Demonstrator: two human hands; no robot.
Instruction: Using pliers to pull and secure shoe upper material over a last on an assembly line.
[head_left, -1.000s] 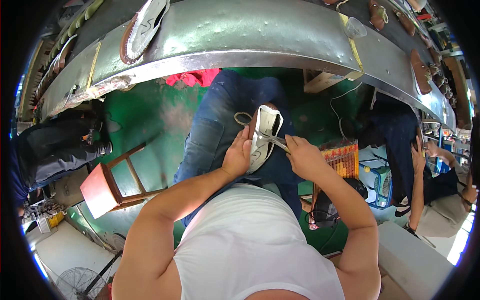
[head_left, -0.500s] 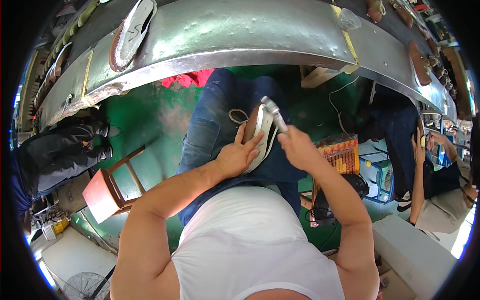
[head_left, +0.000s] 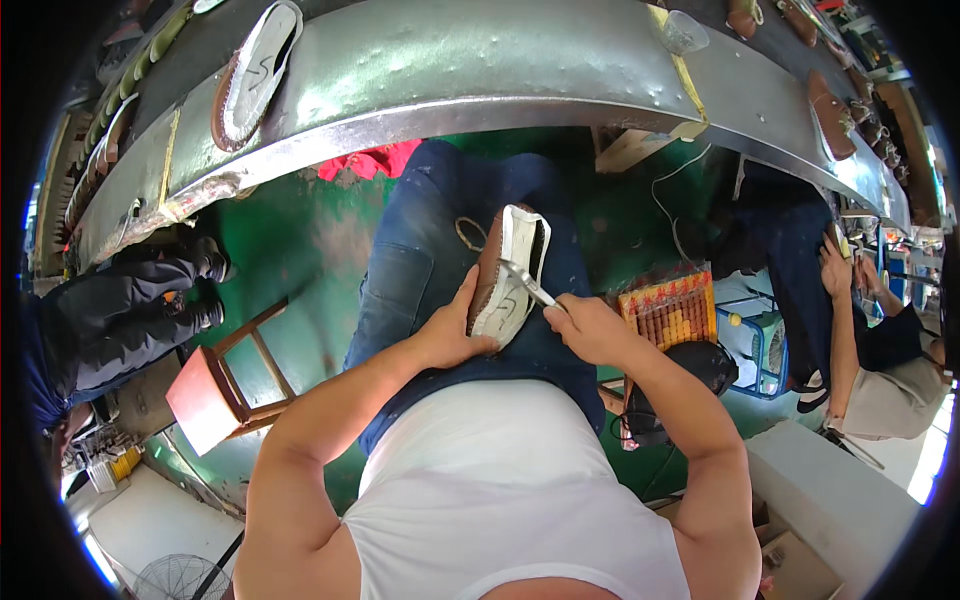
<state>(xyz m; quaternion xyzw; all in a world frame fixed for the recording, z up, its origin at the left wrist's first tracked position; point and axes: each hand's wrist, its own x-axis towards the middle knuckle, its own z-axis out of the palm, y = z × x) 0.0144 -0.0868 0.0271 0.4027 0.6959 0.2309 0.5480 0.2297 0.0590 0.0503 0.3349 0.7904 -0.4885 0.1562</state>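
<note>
A brown shoe with a white underside (head_left: 512,312) rests on my lap, its dark opening showing along the right. My left hand (head_left: 448,328) grips it from the left, fingers wrapped round its lower brown side and the thumb near its bottom end. Closed around the handle of a metal hammer (head_left: 534,287), my right hand (head_left: 592,328) is just right of the shoe. The hammer's head lies over the middle of the white surface; contact there is hard to judge. A thin cord loop (head_left: 468,235) shows beside the shoe's upper left.
Ahead of my knees runs a metal-topped bench (head_left: 450,70), bearing another white-and-brown shoe (head_left: 258,75) and a clear plastic cup (head_left: 683,33). A wooden stool (head_left: 222,390) stands left, a beaded seat mat (head_left: 668,308) right. Co-workers are at both sides.
The hammer has come down from near the shoe's top end to its middle. My left hand has shifted from across the shoe to its lower left side, and the shoe has turned slightly.
</note>
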